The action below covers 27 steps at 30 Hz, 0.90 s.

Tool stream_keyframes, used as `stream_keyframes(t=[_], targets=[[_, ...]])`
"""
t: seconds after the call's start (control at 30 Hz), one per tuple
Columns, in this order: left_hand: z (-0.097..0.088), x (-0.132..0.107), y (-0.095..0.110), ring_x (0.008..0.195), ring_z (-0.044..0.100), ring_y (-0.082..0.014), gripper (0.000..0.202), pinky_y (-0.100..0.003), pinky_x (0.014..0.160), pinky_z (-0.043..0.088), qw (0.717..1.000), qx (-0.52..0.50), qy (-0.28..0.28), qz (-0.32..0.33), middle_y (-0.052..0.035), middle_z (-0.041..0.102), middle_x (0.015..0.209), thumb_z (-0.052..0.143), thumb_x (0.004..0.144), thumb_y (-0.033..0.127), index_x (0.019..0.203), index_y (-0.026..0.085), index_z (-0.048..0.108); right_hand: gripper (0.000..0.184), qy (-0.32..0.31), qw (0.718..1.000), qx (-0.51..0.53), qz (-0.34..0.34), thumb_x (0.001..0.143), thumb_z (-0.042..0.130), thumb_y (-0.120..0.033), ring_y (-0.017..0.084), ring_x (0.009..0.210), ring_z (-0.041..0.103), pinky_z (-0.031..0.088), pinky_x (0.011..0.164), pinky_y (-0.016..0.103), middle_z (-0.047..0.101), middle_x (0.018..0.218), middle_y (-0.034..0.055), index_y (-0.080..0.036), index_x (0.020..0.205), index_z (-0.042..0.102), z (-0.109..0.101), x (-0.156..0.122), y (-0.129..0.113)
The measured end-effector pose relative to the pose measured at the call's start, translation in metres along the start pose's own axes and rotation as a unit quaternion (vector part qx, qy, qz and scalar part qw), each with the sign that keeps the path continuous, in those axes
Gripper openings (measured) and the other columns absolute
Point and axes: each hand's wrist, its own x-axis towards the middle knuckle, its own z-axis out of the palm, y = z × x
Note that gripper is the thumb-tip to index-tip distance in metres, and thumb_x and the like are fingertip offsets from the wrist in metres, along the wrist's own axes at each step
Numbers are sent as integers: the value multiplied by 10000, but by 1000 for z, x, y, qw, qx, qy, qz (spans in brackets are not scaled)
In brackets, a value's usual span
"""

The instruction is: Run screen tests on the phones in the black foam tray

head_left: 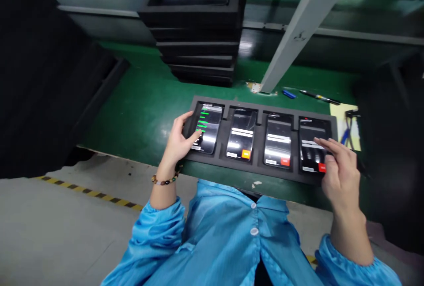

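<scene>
A black foam tray (228,165) lies on the green table and holds several smartphones in a row, screens up. My left hand (178,141) is open at the tray's left end, its thumb over the lower left of the leftmost phone (210,130), which shows green lines. My right hand (342,169) is open over the rightmost phone (311,147), fingers extended toward its white band; whether they touch the glass I cannot tell. Between them sit a phone with an orange button (241,133) and a phone with a red button (278,140).
A tall stack of black foam trays (198,34) stands behind. A grey metal post (298,34) rises from the table. Near it lie a blue pen cap (289,94), a black pen (319,97) and a yellow paper (355,129). Dark shapes flank both sides.
</scene>
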Motion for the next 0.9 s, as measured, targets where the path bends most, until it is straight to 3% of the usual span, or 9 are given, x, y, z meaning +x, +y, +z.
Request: stream_keyframes(t=[0.13,0.27,0.43,0.63,0.77,0.9], targets=[[2,0,7,1437,609,-299,610,-479,1227,501,999,42,19,18,-139,620,1548,780,962,420,1525,261,605,457,9,999,-17,26,1121,429,-384,366,1500,552,450,1254,619,693,1464,117,-279,1462,714,-9,-10,17],[5,-6,27,1478,567,-319,428,-522,1273,425,980,157,50,107,-119,643,1540,713,1008,379,1419,262,689,482,-31,996,-79,35,1121,400,-366,363,1536,504,386,1276,657,687,1459,146,-237,1502,663,-3,-10,16],[11,-13,43,1314,652,-319,354,-529,1202,439,955,227,27,187,-85,769,1370,647,1035,315,1381,262,703,472,-78,993,-84,-30,1100,420,-289,353,1560,477,342,1278,655,679,1502,133,-256,1522,628,19,4,-13],[14,-16,49,1307,658,-322,386,-555,1266,370,946,256,-3,199,-103,791,1305,592,1041,299,1405,233,700,485,-114,984,-63,-120,1082,426,-230,335,1551,477,319,1280,602,720,1460,126,-219,1530,612,63,20,-64],[15,-17,49,1349,637,-320,410,-560,1290,347,945,263,-19,191,-93,790,1332,571,1039,302,1424,238,695,495,-174,968,-28,-180,1091,408,-210,328,1573,447,249,1317,586,760,1427,74,-207,1556,580,91,27,-93],[14,-17,48,1372,623,-330,420,-568,1293,349,947,263,-32,183,-89,788,1346,575,1031,320,1426,244,697,444,-137,977,-8,-164,1122,400,-257,308,1562,469,286,1306,569,736,1481,58,-230,1518,599,85,31,-87]])
